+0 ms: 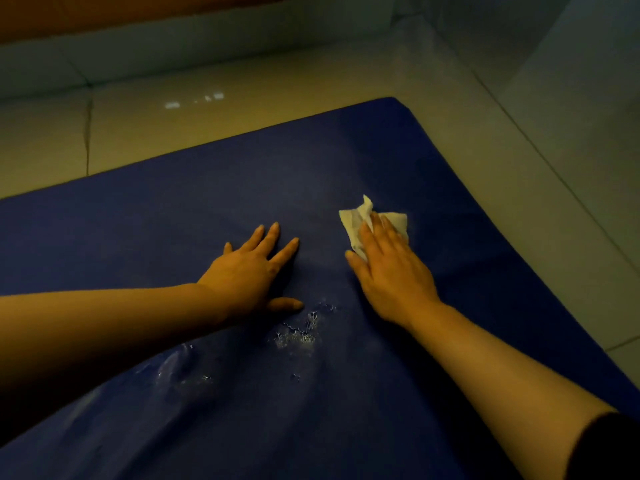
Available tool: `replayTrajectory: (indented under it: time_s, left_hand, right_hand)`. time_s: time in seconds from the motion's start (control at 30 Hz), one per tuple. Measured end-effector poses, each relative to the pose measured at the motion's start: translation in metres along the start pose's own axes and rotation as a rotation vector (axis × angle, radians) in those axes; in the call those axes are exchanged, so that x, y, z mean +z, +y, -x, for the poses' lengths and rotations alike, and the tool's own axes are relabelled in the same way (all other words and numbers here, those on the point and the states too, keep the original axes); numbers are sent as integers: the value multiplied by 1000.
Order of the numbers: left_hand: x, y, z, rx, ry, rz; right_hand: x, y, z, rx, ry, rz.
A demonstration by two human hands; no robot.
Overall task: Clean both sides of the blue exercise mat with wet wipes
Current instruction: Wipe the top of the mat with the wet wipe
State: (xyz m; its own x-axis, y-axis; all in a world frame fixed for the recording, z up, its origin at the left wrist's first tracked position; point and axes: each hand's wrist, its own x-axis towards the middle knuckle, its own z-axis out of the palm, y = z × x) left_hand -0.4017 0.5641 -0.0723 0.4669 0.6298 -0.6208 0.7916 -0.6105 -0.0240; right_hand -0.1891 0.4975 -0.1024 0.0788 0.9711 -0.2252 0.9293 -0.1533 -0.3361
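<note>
On the floor: pale tiled floor point(242, 109) runs to the wall, lots of bare tile past the mat's far and right edges.
Mat: blue exercise mat point(194, 209) lies flat, far corner rounded, whitish scuffed patches point(298, 336) near the person.
Left hand: left hand point(252, 271) palm-down on the mat, fingers straight and spread.
Right hand: right hand point(391, 268) pressing with flat fingers on the wipe.
Wipe: crumpled white wet wipe point(353, 223) mid-mat, well off the edges.
</note>
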Motion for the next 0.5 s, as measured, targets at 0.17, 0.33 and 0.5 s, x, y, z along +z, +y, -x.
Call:
replayTrajectory:
  time_s: [0.17, 0.33, 0.5]
  left_hand:
    - [-1, 0, 0, -2, 27, -41]
    - [-3, -1, 1, 0, 28, -40]
    - [-3, -3, 0, 4, 43, -25]
  right_hand:
    - [24, -26, 21, 42, 45, 26]
    - [3, -18, -6, -70, -19, 39]
    - [12, -23, -10, 99, 48, 18]
